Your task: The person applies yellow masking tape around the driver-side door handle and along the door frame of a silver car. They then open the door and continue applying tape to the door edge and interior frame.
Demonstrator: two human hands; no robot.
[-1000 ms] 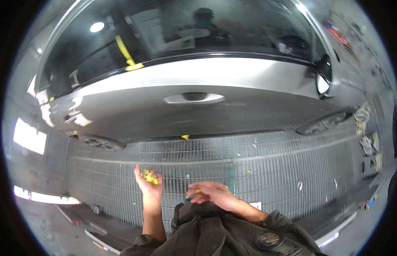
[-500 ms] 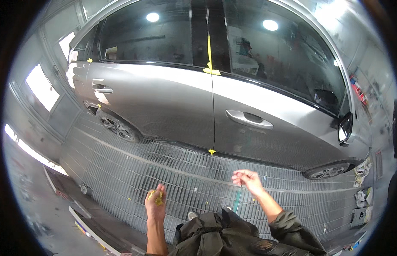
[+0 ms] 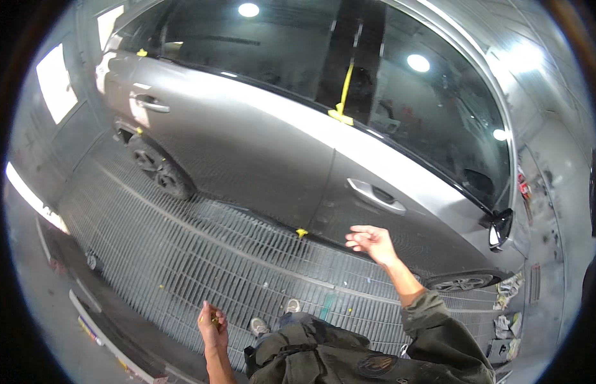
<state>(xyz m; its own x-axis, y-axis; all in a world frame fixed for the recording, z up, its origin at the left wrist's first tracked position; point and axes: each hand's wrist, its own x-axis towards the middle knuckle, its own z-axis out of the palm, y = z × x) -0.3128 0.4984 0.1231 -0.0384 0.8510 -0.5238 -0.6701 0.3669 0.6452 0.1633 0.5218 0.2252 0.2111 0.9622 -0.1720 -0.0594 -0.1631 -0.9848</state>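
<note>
Beside a grey car [image 3: 253, 153], the left hand [image 3: 212, 328] curls round yellow tape [image 3: 215, 317], while the half-curled right hand [image 3: 371, 244], hold unclear, is nearer the sill tape [image 3: 302, 233] at its nine o'clock.

Pale crumpled bundles [image 3: 504, 325] lie near the slatted floor grating [image 3: 151, 230].

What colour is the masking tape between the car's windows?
Yellow masking tape, clearest in the head view.

I see a silver-grey car [image 3: 259, 144] with near-black windows [image 3: 272, 54] and a black pillar [image 3: 368, 38], bright yellow tape [image 3: 341, 118] on it. The floor grating [image 3: 202, 256] is grey, finely striped; the person's jacket [image 3: 311, 349] is dark olive green.
</note>
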